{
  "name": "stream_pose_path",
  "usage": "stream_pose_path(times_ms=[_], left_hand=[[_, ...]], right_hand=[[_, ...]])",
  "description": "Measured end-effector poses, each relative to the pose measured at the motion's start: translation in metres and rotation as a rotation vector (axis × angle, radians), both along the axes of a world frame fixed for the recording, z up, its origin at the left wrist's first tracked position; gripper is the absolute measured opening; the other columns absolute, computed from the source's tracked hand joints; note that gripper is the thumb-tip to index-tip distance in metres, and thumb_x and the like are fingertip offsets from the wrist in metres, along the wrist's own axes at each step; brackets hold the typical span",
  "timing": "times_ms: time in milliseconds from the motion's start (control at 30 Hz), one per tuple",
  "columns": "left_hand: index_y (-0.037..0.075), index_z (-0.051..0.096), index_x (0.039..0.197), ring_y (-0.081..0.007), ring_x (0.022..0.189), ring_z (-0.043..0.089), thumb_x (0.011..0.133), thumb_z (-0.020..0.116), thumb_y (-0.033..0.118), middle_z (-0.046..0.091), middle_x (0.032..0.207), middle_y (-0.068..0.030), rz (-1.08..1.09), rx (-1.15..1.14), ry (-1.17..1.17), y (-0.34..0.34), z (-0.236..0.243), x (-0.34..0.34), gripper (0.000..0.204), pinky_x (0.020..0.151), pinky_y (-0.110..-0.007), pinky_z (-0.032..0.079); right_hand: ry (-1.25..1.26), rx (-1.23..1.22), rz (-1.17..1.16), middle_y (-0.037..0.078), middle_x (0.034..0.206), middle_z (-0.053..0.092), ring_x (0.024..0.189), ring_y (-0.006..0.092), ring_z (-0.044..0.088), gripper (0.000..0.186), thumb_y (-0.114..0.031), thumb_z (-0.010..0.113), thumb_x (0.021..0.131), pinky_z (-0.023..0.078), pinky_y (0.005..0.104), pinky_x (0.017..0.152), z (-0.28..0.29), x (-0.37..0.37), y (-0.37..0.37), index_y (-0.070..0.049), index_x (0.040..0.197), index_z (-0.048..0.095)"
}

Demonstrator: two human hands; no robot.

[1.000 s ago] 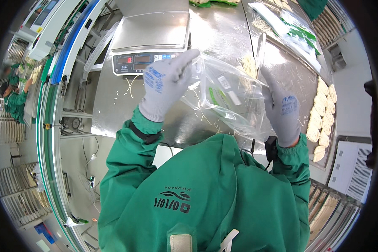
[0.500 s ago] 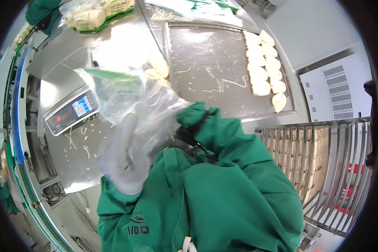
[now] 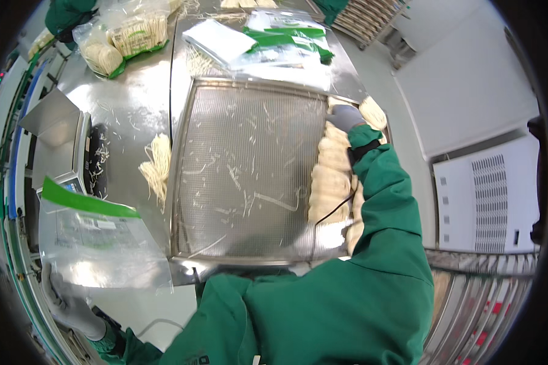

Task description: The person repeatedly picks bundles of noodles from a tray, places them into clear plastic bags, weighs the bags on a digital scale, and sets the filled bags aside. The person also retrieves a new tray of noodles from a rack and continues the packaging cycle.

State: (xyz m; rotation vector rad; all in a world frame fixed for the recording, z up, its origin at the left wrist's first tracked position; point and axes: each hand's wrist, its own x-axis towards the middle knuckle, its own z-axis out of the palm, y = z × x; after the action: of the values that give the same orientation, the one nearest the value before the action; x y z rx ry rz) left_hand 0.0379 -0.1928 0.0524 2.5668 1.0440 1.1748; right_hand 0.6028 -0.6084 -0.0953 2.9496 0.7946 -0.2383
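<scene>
Right fingers [image 3: 340,115] curled down onto the far end of the row of pale noodle bundles [image 3: 330,176] along the right edge of the mesh tray [image 3: 249,176]; grip itself hidden under the glove, so cannot tell whether a bundle was already pinched or only touched. Right hand [image 3: 345,117] gloved, green sleeve stretched out across the tray's right side.

Left fingers [image 3: 61,298] closed on the lower edge of the clear plastic bag [image 3: 97,243], green strip uppermost, bag held up flat and apparently empty off the near left corner of the steel bench [image 3: 128,115]. Left hand [image 3: 70,307] low, near the bench's front edge, just beside the weighing scale [image 3: 61,152].

Change against half a second earlier: then both hands together at the bag, close to the chest, over the scale side. Now hands well apart, bag left to the left hand alone, right arm sent out to the bundle row. A second earlier, bag worked open with both hands above the scale. Reading: bag opening finished, fetching of a bundle begun; bag not yet loaded.

Elsewhere: loose bundle of noodles [image 3: 157,167] lying on the bench just beside the tray's left edge; broken strands scattered over the mesh; stack of empty bags [image 3: 268,42] at the far edge; filled bags [image 3: 125,36] at the far left corner, near another person's green sleeve [image 3: 67,12].
</scene>
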Motion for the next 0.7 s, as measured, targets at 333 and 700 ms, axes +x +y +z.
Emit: stream_pose_path(times_ms=[333, 700], left_hand=[[-0.005, 0.054, 0.125, -0.0191, 0.109, 0.056, 0.094, 0.051, -0.002, 0.058, 0.125, -0.0096, 0.213, -0.045, 0.035, -0.106, 0.023, 0.032, 0.032, 0.098, -0.029, 0.043], [-0.006, 0.054, 0.124, -0.0159, 0.100, 0.061, 0.093, 0.053, 0.000, 0.058, 0.127, -0.0095, 0.045, -0.124, -0.099, -0.129, 0.033, 0.073, 0.031, 0.087, -0.026, 0.050]], right_hand=[[0.177, -0.183, -0.119, 0.015, 0.124, 0.060, 0.118, 0.0331, 0.055, 0.074, -0.057, 0.076, 0.068, 0.043, 0.0408, 0.099, -0.066, 0.119, -0.061, -0.010, 0.124, 0.058], [0.610, 0.369, 0.135, 0.024, 0.120, 0.060, 0.112, 0.0355, 0.058, 0.066, -0.044, 0.073, 0.080, 0.047, 0.0405, 0.092, -0.058, 0.068, -0.103, 0.002, 0.123, 0.053]])
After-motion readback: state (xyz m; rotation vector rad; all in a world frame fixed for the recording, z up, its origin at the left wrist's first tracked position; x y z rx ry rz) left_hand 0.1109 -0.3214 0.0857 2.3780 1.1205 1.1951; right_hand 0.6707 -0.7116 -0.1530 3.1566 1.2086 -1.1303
